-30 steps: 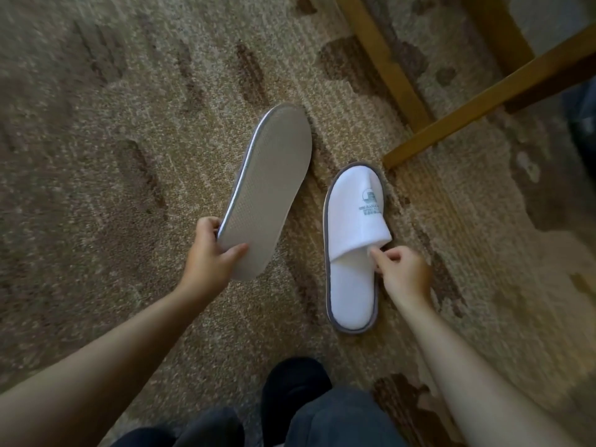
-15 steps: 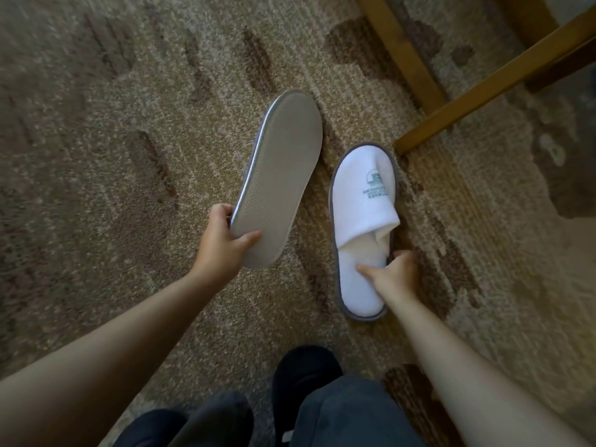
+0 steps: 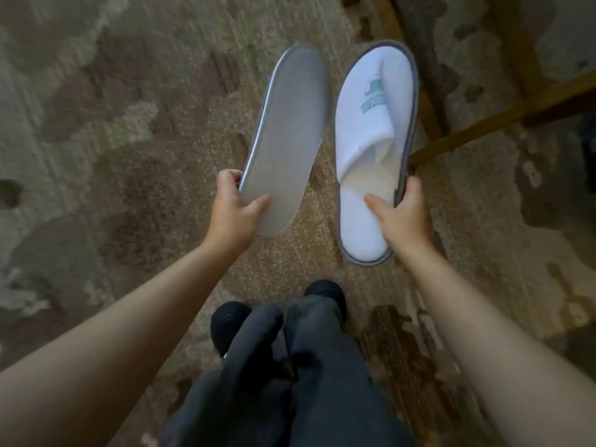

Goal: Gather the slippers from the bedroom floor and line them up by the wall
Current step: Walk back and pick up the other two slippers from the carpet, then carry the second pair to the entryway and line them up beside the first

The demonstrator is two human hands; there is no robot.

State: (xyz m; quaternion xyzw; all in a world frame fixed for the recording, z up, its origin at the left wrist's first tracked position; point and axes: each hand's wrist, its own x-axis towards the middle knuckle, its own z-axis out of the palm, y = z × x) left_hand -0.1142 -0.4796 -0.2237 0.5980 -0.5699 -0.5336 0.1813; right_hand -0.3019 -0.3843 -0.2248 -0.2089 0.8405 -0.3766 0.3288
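Two white slippers with grey edging hang above the carpet, side by side. The left slipper [image 3: 283, 137] is turned sole up, showing its grey underside, and my left hand [image 3: 232, 214] grips its heel end. The right slipper [image 3: 371, 124] faces up, with a green logo on its toe band, and my right hand [image 3: 403, 217] holds it by the heel edge, thumb inside on the insole. Both toes point away from me.
Patterned brown and beige carpet [image 3: 129, 156] covers the floor. Wooden furniture legs and a cross rail [image 3: 503, 114] stand at the upper right, just beyond the right slipper. My dark trousers and black shoes [image 3: 322, 291] are below the hands.
My right hand closed on the face-up slipper's heel and lifted it off the carpet. Both slippers now hang level; the view has risen and shifted.
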